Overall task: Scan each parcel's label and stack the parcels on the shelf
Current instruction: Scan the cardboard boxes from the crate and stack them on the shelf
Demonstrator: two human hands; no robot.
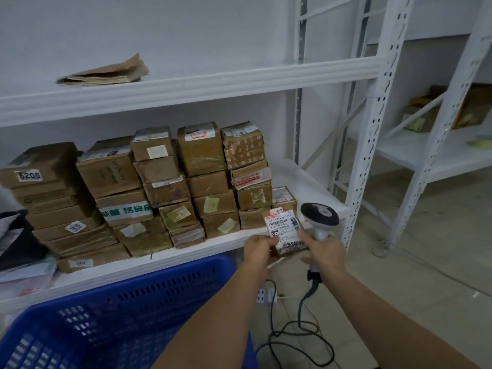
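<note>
Both hands up in front of the shelf (186,251). Left hand (259,249) pinches a small parcel (286,231), label facing up, just off the shelf edge. Right hand (323,251) wraps the scanner (319,217) handle, fingertips touching the parcel. Stacked boxes (159,193) fill the shelf; blue crate (119,315) below.

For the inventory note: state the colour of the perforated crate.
Blue crate, clearest in the head view.
</note>
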